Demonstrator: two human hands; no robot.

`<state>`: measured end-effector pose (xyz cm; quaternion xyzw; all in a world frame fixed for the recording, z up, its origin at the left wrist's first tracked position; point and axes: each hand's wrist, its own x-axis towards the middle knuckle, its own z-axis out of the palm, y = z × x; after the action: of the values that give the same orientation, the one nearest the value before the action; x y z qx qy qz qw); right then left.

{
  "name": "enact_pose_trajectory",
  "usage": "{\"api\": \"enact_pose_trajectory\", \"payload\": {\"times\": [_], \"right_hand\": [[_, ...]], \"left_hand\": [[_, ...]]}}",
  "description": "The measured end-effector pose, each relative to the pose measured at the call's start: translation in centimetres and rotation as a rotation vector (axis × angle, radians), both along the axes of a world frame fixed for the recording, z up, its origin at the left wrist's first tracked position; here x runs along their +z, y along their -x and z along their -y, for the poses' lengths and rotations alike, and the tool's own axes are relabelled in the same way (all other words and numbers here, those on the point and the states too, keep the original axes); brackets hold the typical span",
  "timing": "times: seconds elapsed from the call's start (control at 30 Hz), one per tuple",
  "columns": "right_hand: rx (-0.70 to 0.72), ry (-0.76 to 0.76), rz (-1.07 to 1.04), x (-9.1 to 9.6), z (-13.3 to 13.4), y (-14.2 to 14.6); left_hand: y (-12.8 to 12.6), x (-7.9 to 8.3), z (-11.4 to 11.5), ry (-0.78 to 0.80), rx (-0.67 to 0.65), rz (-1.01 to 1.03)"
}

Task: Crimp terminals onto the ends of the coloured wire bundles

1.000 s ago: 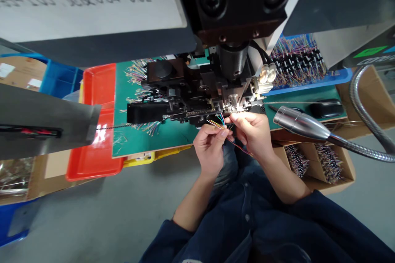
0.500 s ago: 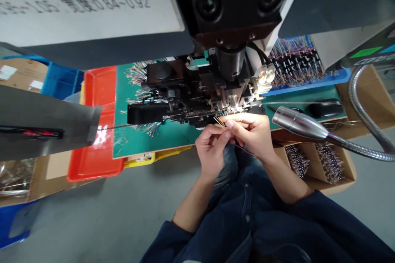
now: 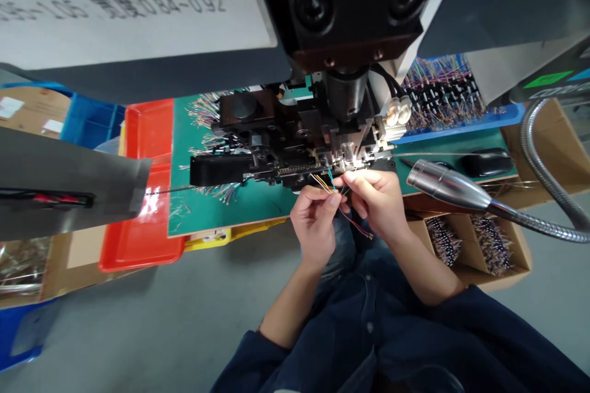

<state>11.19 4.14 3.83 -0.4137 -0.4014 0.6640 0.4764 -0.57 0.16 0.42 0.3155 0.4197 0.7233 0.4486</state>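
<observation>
My left hand [image 3: 316,218] is closed in a pinch on a bundle of thin coloured wires [image 3: 324,184]. White, yellow, red and blue ends fan out above its fingertips, and a dark red tail [image 3: 358,225] hangs down to the right. My right hand [image 3: 377,201] has thumb and forefinger pinched together just beside the left one, at the crimping machine [image 3: 348,150]. What sits between those fingertips is too small to make out, though a thin wire runs close to them. Both hands are right in front of the machine's bright metal tooling.
A bendable lamp [image 3: 447,184] reaches in from the right. Wire bundles fill a blue tray [image 3: 474,123] behind and a divided cardboard box [image 3: 516,264] at lower right. Red trays [image 3: 142,245] stand left of the green bench top [image 3: 221,215]; more wires lie behind the machine.
The wire ends in my left hand have swung slightly left and spread. My right fingers have shifted a little away from the left thumb, and the dark red tail now hangs freer.
</observation>
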Motion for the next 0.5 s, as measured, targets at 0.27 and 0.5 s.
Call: {"api": "enact_pose_trajectory", "payload": {"times": [0.27, 0.5], "right_hand": [[-0.043, 0.007, 0.046, -0.01, 0.01, 0.27], [-0.051, 0.007, 0.024, 0.03, -0.04, 0.37]], "left_hand": [[-0.03, 0.38, -0.24, -0.044, 0.022, 0.020], [-0.06, 0.40, -0.32, -0.060, 0.021, 0.020]]}}
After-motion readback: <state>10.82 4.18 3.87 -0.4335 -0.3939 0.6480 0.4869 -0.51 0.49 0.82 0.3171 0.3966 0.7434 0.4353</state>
